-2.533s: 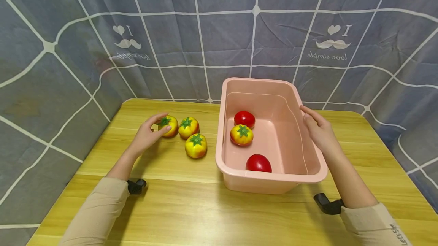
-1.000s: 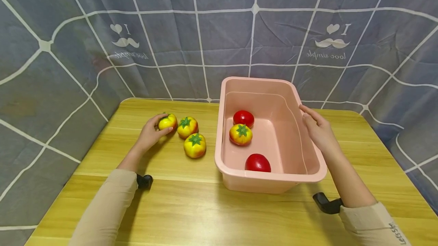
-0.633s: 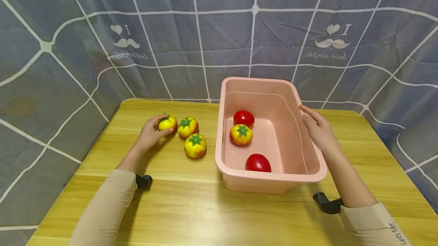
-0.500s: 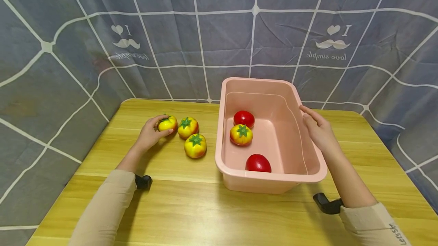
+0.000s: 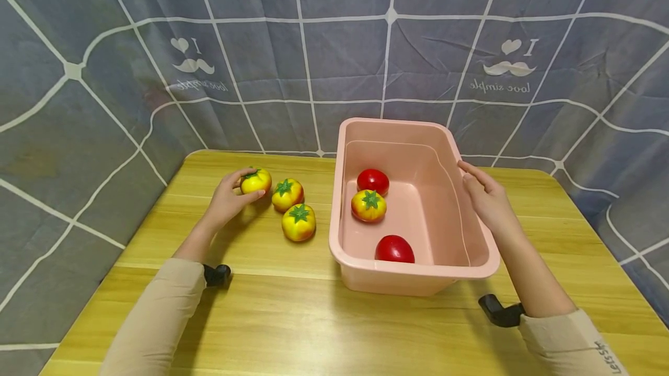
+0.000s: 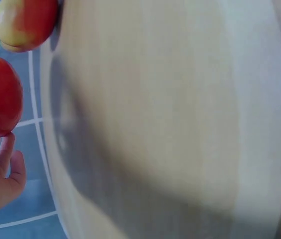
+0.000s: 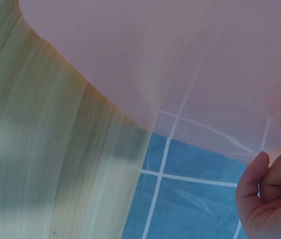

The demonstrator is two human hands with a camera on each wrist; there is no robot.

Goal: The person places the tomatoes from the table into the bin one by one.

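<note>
In the head view my left hand (image 5: 229,196) holds a yellow-red tomato (image 5: 257,182) with a green leafy top, thumb at its near side and fingers at its far side. The left wrist view shows this tomato's red underside (image 6: 0,97) at the fingertips. Right beside it on the table are two more yellow-red tomatoes, one behind (image 5: 287,194) and one nearer (image 5: 299,222). My right hand (image 5: 488,199) grips the right rim of a pink plastic bin (image 5: 418,272), its fingers curled at the edge in the right wrist view.
Inside the bin lie a red tomato (image 5: 373,182) at the back, a yellow-red tomato (image 5: 369,206) just in front of it and another red tomato (image 5: 394,249) by the near wall. A grey-blue checked curtain (image 5: 345,62) hangs behind the wooden table (image 5: 282,323).
My left hand has closed in on the leftmost tomato and, since half a second ago, moved it slightly up and away from the others. My right hand has stayed at the bin's rim.
</note>
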